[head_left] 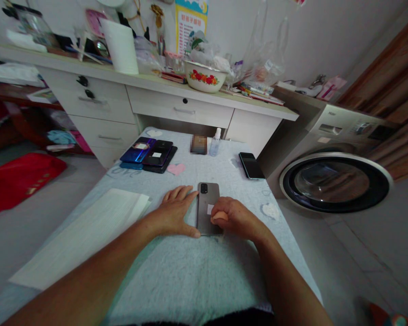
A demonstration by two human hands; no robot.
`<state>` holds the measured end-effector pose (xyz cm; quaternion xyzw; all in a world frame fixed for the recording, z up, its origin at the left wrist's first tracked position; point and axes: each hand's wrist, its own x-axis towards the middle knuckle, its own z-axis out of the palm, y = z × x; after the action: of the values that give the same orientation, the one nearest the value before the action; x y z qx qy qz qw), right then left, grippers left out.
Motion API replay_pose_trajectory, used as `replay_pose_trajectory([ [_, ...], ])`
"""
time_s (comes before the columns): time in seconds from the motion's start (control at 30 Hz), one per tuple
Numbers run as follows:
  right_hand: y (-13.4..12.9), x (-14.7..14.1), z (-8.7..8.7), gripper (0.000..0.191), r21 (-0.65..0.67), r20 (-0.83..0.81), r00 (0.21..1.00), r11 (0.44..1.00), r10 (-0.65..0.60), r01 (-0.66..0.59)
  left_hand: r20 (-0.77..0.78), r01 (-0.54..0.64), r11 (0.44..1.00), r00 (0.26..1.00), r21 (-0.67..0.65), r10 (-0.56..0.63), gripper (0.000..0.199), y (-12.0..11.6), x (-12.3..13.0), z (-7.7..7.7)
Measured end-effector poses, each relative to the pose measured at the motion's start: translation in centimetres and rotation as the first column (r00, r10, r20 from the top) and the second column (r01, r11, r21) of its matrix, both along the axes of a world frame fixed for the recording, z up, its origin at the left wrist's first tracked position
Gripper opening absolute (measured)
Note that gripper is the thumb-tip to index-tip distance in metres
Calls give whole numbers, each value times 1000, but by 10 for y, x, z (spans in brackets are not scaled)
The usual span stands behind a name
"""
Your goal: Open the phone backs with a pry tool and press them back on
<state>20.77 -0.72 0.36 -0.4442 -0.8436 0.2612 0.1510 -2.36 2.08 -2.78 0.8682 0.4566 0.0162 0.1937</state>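
Note:
A grey smartphone (208, 199) lies back up on the cloth-covered table, with its camera block at the upper left and a small white label on its back. My left hand (177, 212) rests flat on the cloth to its left, fingers spread, with the forefinger and thumb tips against or very near the phone's left edge. Curled over the phone's lower right part is my right hand (236, 218), its fingers closed. An orange patch shows at the fingers; whether it is an object or my thumb, I cannot tell.
Several phones (153, 153) lie stacked at the back left; another phone (251, 165) lies at the right edge. A spray bottle (215, 144) stands beside a blurred brown item (198, 145). Folded white paper (85, 235) lies left. A washing machine (326, 136) stands right, a cluttered desk (156, 86) behind.

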Motion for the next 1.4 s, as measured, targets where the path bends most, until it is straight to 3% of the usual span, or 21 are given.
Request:
replay_pose_trajectory([
  [0.4,13,-1,-17,7,189,48,966,952,-255,242,-9,2,1000,1000,-4,-2,122,-1,0,1],
  [0.67,21,-2,-21,10,240,38,932,908,-361,342,-13,-3,1000,1000,1,3,122,0,1,0],
  [0.87,17,4,-14,8,181,45,963,950,-267,255,6,2,1000,1000,2,-2,123,1,0,-3],
  [1.03,10,10,-2,9,46,9,990,989,-142,142,-13,-2,1000,1000,-8,2,124,0,1,1],
  [1.2,5,14,7,10,-109,-28,999,993,-43,40,-3,-8,1000,1000,-9,8,121,0,1,0],
  [1.4,7,14,2,9,-85,-51,995,993,-83,79,18,-4,1000,1000,0,4,118,-1,1,3],
])
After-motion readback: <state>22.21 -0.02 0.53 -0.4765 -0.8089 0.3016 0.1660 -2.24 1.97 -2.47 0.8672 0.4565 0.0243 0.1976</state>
